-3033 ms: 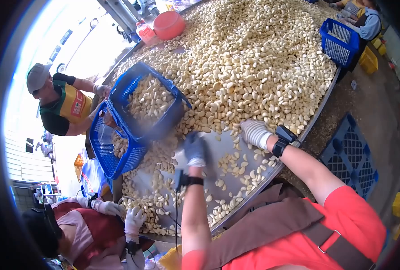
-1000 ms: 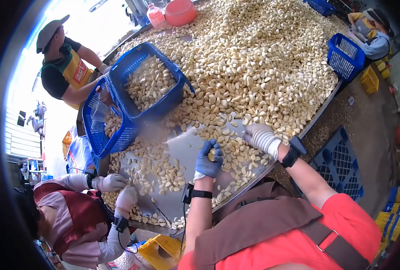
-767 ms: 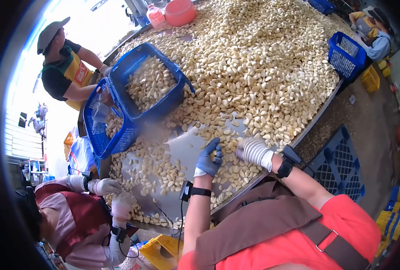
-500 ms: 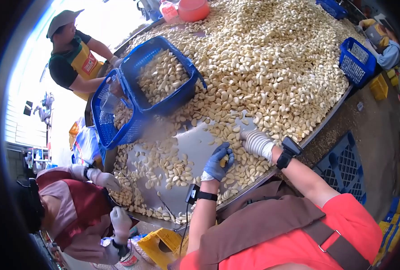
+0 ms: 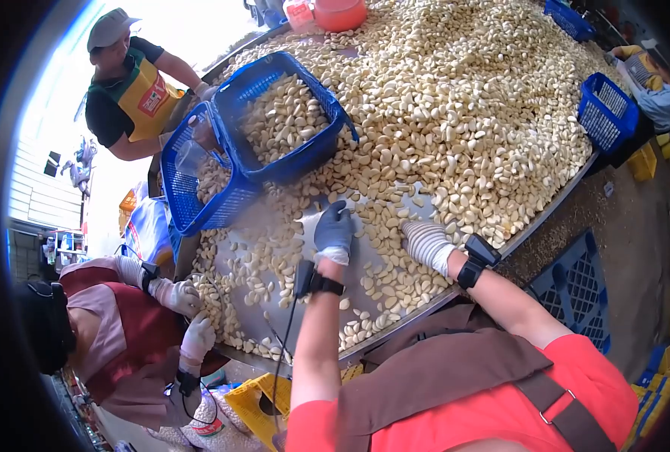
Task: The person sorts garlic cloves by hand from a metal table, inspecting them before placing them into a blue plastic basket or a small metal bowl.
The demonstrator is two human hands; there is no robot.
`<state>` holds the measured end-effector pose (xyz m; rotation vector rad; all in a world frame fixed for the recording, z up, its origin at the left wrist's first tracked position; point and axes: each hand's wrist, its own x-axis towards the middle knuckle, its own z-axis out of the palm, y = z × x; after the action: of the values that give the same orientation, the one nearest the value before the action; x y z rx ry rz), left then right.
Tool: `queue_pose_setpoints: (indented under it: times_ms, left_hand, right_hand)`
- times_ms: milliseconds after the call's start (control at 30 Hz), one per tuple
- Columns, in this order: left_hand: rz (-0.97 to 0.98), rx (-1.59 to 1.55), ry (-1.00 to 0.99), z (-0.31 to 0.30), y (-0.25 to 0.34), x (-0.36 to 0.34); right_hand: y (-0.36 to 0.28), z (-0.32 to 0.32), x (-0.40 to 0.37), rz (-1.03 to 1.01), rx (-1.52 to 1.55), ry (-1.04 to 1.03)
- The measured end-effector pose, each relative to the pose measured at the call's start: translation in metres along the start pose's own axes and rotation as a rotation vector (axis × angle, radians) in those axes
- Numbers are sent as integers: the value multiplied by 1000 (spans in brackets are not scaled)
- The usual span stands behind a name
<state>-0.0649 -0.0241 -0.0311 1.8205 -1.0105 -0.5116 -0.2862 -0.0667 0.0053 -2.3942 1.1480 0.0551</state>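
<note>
My left hand, in a blue glove with a pale cuff, is over the steel table top, back up. Its fingertips are slightly apart; the palm is hidden and no clove shows in it. To its right, my right hand, in a striped white glove, is low over the peeled garlic cloves. Its fingers point left, loosely extended, tips close to the cloves. Both wrists carry black strapped devices. A large heap of garlic cloves rises beyond my hands.
Two joined blue baskets, one full of cloves, stand left of the heap. A co-worker stands behind them; another works at lower left. A blue basket sits at right. A blue pallet lies on the floor.
My left hand has moved left and away from my right hand; the clove seen in it earlier no longer shows. My right hand has hardly moved. The lower-left co-worker's hands have come closer together.
</note>
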Motion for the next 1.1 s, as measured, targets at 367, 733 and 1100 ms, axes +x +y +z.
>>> queue_pose_setpoints:
  times_ms: [367,733,1100]
  left_hand:
    - [-593,-325,-476,-14,-4,-3]
    - [-552,-341,30,-40,-23,32]
    - [-115,664,-258,-11,9,42]
  right_hand:
    - [23,-18,8,66,1087,-73]
    - [-41,-24,94,-171,-249,-62]
    - [-34,-5,99,-230,-388,-179]
